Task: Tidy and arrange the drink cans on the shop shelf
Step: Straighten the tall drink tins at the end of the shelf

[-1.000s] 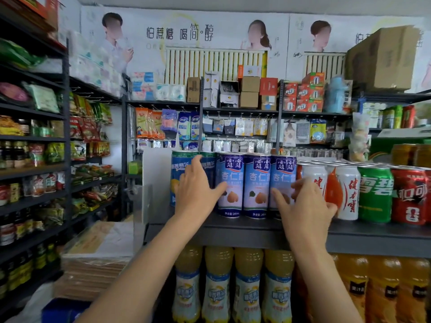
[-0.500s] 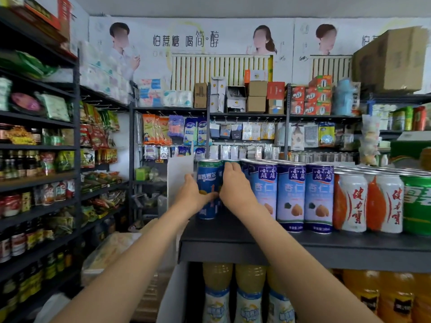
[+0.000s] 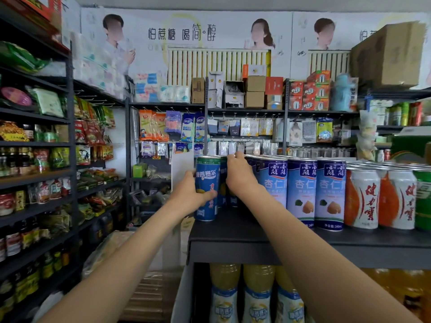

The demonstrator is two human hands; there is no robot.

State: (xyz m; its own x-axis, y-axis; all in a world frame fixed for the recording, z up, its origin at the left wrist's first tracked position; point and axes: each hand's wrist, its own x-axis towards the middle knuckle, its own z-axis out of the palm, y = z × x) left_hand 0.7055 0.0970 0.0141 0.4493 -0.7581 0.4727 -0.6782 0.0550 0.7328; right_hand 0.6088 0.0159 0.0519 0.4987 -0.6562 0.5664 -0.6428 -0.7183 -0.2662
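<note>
At the left end of the dark shelf (image 3: 233,243) stands a blue can with a green top band (image 3: 207,178). My left hand (image 3: 191,197) grips it from the left, thumb across its front. My right hand (image 3: 240,178) curls over the second blue-green can (image 3: 223,183) just behind and to the right, mostly hiding it. Right of these stand three blue-and-white almond drink cans (image 3: 303,194) in a row, then two orange-and-white cans (image 3: 363,199) and a green can (image 3: 423,201) at the frame's edge.
Yellow drink bottles (image 3: 256,294) fill the shelf below. A rack of snacks and bottles (image 3: 35,183) runs down the left side of a narrow aisle. More stocked shelves and boxes (image 3: 254,92) stand behind. A large cardboard box (image 3: 387,54) sits top right.
My right hand moved left from the almond cans onto the second blue-green can. My left hand closed round the leftmost can. The view shifted left, toward the shelf's end.
</note>
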